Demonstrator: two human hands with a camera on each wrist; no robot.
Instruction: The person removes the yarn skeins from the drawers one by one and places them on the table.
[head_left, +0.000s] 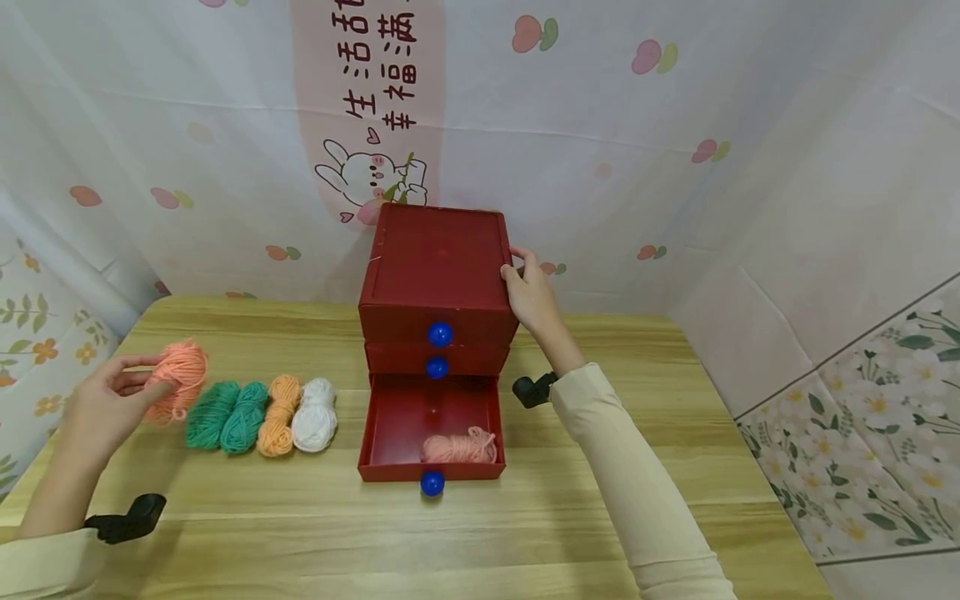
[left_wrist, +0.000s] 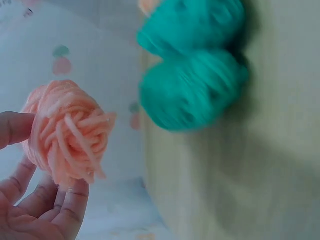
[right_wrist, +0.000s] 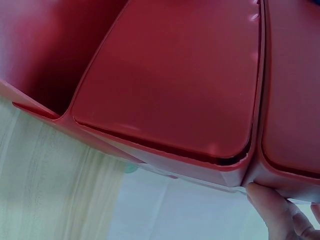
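Note:
Between thumb and fingers, my left hand (head_left: 105, 404) holds a coral-pink yarn skein (head_left: 182, 375) above the table's left side. The left wrist view shows the same skein (left_wrist: 70, 135) end-on, clear of the tabletop. My right hand (head_left: 531, 292) rests against the upper right side of a red three-drawer cabinet (head_left: 442, 258); its thumb touches the top edge. In the right wrist view, fingertips (right_wrist: 267, 200) meet the cabinet's side. The bottom drawer (head_left: 397, 425) is pulled out, with a pink yarn skein (head_left: 459, 447) lying in its front right part.
Right of the held skein, two green skeins (head_left: 227, 417), an orange skein (head_left: 279, 415) and a white skein (head_left: 315, 415) lie in a row on the wooden table (head_left: 300, 533). Blue round knobs (head_left: 432, 483) stick out from the drawers. A printed curtain (head_left: 600, 125) hangs behind.

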